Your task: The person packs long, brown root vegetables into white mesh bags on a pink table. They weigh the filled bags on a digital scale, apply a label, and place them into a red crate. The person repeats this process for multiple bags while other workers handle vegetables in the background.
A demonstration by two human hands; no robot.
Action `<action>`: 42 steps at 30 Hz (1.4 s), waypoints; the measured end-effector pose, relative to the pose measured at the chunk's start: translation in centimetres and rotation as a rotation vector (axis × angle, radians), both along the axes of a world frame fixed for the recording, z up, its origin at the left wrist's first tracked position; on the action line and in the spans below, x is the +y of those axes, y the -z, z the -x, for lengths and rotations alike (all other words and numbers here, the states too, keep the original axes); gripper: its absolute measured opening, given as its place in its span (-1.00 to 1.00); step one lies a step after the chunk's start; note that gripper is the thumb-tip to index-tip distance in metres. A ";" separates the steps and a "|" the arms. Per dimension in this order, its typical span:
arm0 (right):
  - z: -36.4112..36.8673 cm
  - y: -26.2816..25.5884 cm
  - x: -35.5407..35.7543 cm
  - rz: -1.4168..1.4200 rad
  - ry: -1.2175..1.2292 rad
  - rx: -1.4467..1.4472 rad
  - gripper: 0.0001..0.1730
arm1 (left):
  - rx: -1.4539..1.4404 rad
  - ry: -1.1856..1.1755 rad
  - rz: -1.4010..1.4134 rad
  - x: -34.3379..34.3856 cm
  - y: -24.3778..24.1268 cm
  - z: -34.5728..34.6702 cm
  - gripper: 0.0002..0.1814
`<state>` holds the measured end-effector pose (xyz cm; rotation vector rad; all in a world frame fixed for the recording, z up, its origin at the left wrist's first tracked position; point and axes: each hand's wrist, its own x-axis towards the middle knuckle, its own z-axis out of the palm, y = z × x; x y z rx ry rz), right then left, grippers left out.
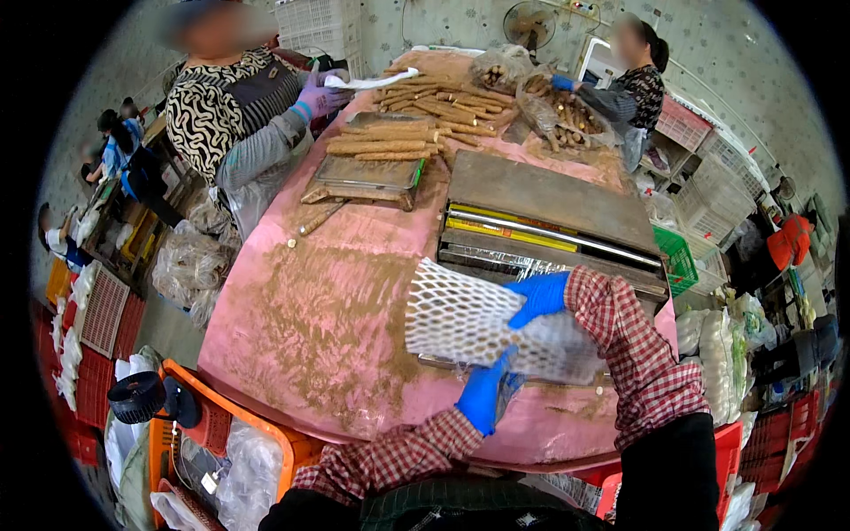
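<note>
Both my hands wear blue gloves and hold a white foam mesh sleeve (458,308), with clear film around its right part. My right hand (539,299) grips its upper edge. My left hand (488,391) holds it from below. What lies inside the mesh is blurred. Behind it stands a film-wrapping machine (544,192) with a metal roller and a strip of clear film. Long brown roots (388,146) lie on a scale (368,171) beyond, left of the machine. A knife (322,218) lies in front of the scale.
A pink-covered table (265,318), strewn with brown dirt, carries a pile of roots (438,99) and bagged roots (578,119). Co-workers stand at the far left and far right. An orange crate (285,441) with plastic bags is at lower left; a green basket (674,259) stands right.
</note>
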<state>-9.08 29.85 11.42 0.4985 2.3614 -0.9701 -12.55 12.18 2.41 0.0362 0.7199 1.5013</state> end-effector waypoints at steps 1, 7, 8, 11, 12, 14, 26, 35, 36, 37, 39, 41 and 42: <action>-0.2 1.4 1.3 -0.183 -0.028 0.037 -0.28 | -0.058 0.035 -0.021 0.4 0.4 0.2 -0.56; -3.4 3.9 -3.0 -0.729 0.044 0.461 -0.15 | -0.184 0.216 -0.069 2.1 0.7 4.1 -0.40; -3.4 3.7 -4.4 -0.796 0.020 0.505 -0.15 | -0.134 0.220 -0.110 1.7 0.8 4.5 -0.41; -4.0 6.3 -5.7 -0.897 0.151 0.565 -0.11 | 0.334 0.450 -0.018 0.9 1.2 5.7 -0.52; -4.2 6.3 -5.5 -0.893 0.160 0.563 -0.10 | 0.762 0.417 -0.068 0.0 1.6 6.2 -0.66; -4.6 6.6 -5.4 -0.862 0.199 0.553 -0.10 | 1.026 0.216 -0.105 -2.8 0.2 8.2 -0.78; -4.2 6.9 -6.9 -1.038 0.318 0.445 0.00 | 0.891 -0.244 -0.273 4.0 3.5 12.7 -0.49; -4.0 8.8 -6.4 -1.113 0.375 0.553 -0.06 | 0.821 -0.222 -0.148 3.7 4.9 12.5 -0.50; -3.9 8.8 -6.4 -1.107 0.373 0.558 -0.06 | 0.891 -0.239 -0.152 3.8 4.8 12.3 -0.50; -4.0 8.7 -6.5 -1.101 0.371 0.564 -0.06 | 0.961 -0.256 -0.157 3.8 4.4 11.8 -0.50; -4.5 8.0 -6.6 -1.034 0.370 0.540 -0.05 | 0.974 -0.315 -0.160 3.9 3.8 10.9 -0.51; -5.7 7.4 -6.8 -0.996 0.380 0.591 -0.04 | 1.031 -0.326 -0.167 4.1 3.4 10.6 -0.55; -6.5 7.2 -7.0 -0.970 0.429 0.583 -0.03 | 1.031 -0.320 -0.166 4.0 3.9 11.1 -0.55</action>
